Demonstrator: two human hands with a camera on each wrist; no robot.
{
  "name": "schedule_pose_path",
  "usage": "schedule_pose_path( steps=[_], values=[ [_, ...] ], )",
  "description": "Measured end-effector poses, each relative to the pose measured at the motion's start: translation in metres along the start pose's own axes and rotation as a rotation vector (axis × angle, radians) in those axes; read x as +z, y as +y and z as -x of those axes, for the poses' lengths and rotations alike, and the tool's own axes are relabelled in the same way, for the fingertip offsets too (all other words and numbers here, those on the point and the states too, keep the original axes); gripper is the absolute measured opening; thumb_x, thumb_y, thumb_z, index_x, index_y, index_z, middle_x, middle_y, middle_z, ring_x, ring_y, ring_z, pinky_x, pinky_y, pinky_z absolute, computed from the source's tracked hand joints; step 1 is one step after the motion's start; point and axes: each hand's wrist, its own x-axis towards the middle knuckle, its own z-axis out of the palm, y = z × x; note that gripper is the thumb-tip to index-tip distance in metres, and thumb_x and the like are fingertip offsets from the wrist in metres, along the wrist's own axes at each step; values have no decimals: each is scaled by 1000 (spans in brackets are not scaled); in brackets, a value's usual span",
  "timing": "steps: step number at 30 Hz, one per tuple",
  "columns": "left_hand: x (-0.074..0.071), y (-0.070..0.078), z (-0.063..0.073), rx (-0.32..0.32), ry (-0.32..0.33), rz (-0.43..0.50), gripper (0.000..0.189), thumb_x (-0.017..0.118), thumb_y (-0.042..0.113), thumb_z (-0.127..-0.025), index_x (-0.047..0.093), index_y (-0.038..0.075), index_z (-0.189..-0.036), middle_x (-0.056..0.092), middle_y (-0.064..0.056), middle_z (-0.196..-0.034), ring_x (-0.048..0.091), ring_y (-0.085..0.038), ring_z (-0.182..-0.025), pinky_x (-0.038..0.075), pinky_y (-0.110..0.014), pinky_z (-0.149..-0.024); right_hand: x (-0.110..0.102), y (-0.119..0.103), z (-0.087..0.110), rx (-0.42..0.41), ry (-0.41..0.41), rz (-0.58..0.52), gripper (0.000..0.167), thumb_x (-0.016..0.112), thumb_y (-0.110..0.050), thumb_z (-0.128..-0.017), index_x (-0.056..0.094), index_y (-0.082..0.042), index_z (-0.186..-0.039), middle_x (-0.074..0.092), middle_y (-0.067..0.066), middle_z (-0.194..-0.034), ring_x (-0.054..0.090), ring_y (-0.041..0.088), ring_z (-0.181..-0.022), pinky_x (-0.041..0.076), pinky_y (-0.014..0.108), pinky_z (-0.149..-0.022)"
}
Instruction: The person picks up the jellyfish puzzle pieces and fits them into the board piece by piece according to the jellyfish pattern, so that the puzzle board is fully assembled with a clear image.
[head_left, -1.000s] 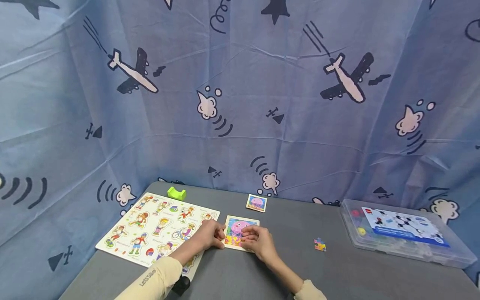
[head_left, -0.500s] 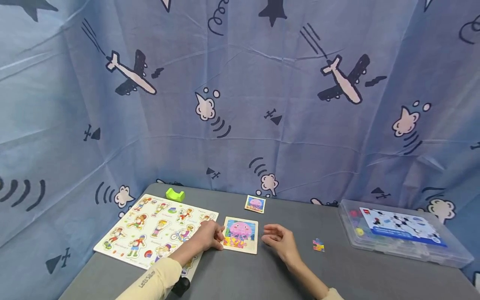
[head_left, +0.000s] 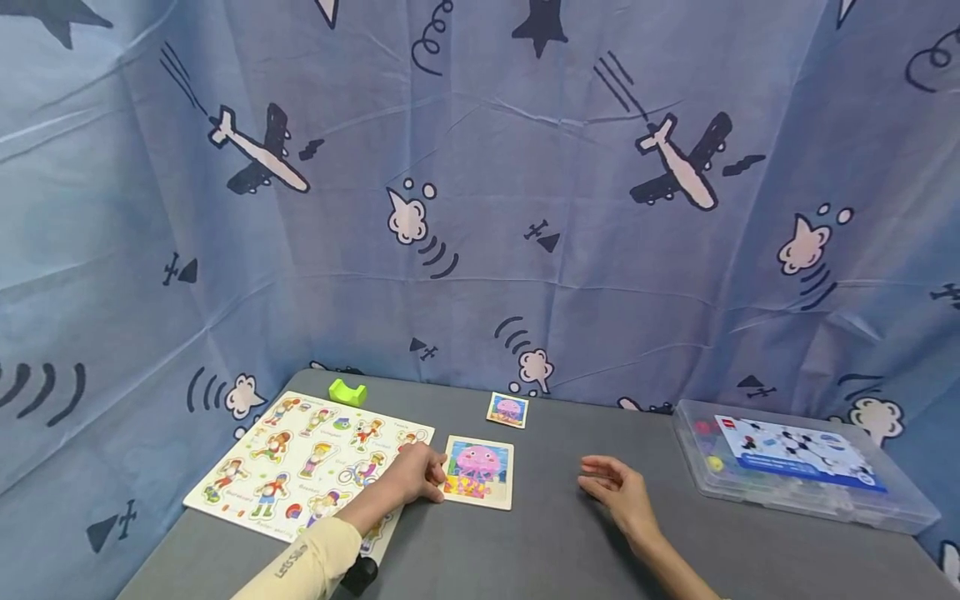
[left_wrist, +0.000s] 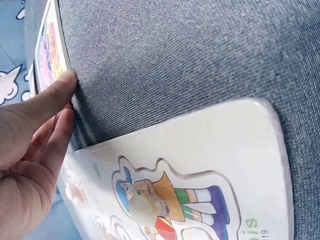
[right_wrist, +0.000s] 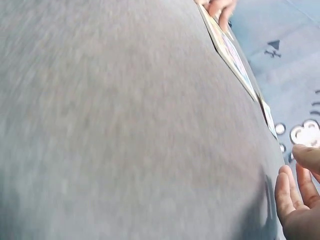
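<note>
A square jigsaw puzzle with a pink jellyfish picture in a pale wooden tray lies mid-table. My left hand pinches its left edge; in the left wrist view the thumb presses at the tray's corner, with the other fingers curled below. My right hand is over the table to the right of the puzzle, fingers loosely bent and holding nothing. The loose jigsaw piece on that side is hidden behind this hand. A small jellyfish picture card lies behind the puzzle.
A large white board with sports figures lies at the left, beside the left forearm. Behind it sits a green plastic block. A clear plastic case with a printed sheet stands at the right. A patterned curtain hangs behind the table.
My right hand has left the puzzle and moved right, now covering the loose jigsaw piece. My left hand stays at the puzzle's left edge. The head view has shifted slightly.
</note>
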Motion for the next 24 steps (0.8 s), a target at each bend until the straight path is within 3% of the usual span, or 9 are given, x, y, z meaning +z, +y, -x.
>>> schedule_pose_path(
  steps=[6,12,17,20,24],
  values=[
    [0,-2,0,16,6,-5,19,83,-9,-60,67,-5,-70,63,-31,-110,62,-14,-66,43,-19,-53,-22,7,1,-13,20,37,36,68,5,-83,58,13,-116,64,27,-109,64,6,-82,52,20,-71],
    [0,-4,-1,29,14,-10,20,83,-9,-59,67,-5,-71,64,-31,-109,59,-10,-63,44,-18,-53,-51,21,-1,-135,3,110,37,70,9,-79,57,15,-113,66,22,-103,65,10,-82,51,18,-70],
    [0,-3,-1,10,8,-10,20,83,-9,-60,67,-4,-71,64,-30,-110,59,-9,-63,44,-18,-53,-72,30,-3,-201,2,127,40,71,15,-73,55,19,-110,68,13,-97,62,2,-83,50,16,-69],
    [0,-2,-1,12,7,-10,20,83,-9,-59,67,-4,-70,64,-30,-109,61,-12,-64,44,-18,-53,-80,32,-4,-160,-16,160,43,73,16,-70,55,20,-108,66,24,-99,61,-2,-82,50,15,-69],
    [0,-2,0,23,12,-8,21,83,-10,-58,67,-5,-70,64,-31,-108,63,-16,-66,45,-19,-54,-85,32,-6,-32,-54,209,46,76,11,-70,56,19,-110,64,30,-105,59,-2,-82,50,15,-71]
  ],
)
